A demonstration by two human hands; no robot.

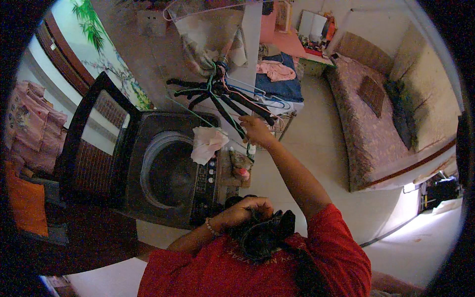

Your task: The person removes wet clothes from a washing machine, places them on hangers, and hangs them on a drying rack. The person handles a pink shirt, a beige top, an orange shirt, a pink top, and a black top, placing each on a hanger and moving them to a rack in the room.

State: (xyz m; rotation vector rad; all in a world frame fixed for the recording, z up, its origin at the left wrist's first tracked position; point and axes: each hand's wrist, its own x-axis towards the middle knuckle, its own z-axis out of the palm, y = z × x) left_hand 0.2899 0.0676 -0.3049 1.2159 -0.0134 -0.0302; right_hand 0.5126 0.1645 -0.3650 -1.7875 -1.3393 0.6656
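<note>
My right hand reaches forward, its fingers closed at the lower end of a green clothes hanger. That hanger is in a cluster of black, green, pink and blue hangers hanging together. Close to my chest, my left hand, with a beaded bracelet at its wrist, is closed at a dark, glossy bundle. What its fingers hold is too dark to make out. A pale pink cloth lies over the right edge of the top-loading washing machine, below the hangers.
The washing machine's lid stands raised at the left, beside pink cloth and an orange cloth. Folded clothes lie on a white surface ahead. To the right is a bed with a patterned cover.
</note>
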